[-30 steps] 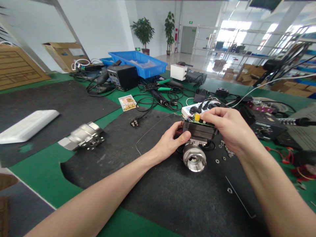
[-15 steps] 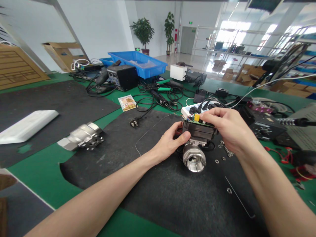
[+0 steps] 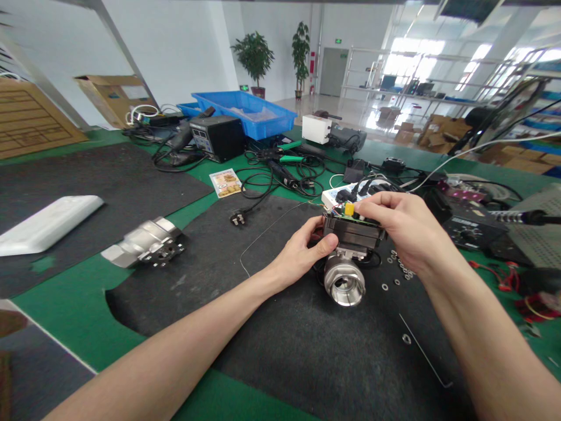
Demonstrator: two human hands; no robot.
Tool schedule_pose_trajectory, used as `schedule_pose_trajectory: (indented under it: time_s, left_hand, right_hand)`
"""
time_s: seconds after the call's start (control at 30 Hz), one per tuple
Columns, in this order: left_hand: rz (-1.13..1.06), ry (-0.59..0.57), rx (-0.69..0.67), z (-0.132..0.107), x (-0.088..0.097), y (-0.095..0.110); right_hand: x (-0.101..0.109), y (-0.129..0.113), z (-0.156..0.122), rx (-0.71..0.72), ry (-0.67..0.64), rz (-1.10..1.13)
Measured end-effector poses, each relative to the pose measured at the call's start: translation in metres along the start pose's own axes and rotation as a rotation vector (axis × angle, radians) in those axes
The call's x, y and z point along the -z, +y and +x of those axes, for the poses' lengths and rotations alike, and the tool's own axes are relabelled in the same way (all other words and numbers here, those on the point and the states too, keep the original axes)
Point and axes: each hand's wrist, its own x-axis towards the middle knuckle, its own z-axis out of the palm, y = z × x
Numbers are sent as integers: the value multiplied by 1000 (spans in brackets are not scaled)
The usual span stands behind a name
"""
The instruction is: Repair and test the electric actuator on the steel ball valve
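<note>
- Centrally, the black actuator box sits atop a steel valve on the dark mat.
- The left hand clasps the box's 9 o'clock side, thumb on its front.
- The right hand pinches the yellow part on the open top.
- Loose washers lie at 3 o'clock.
- The blue bin, 11 o'clock and well apart, holds something pale and blurred.
- Bare mat spreads toward 6 o'clock.

The actuator sits atop the valve body, which rests on the mat. The left hand is at its left side and the right hand over its top. Loose nuts lie just right of it, a second valve well to the left, and a tray far behind.
</note>
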Motion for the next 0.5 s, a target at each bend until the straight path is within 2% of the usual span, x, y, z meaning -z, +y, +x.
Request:
schedule_pose_trajectory:
  time_s: [0.5]
  left_hand:
    - [6, 1, -12, 0, 1, -1]
  right_hand:
    - [-1, 1, 0, -2, 1, 1]
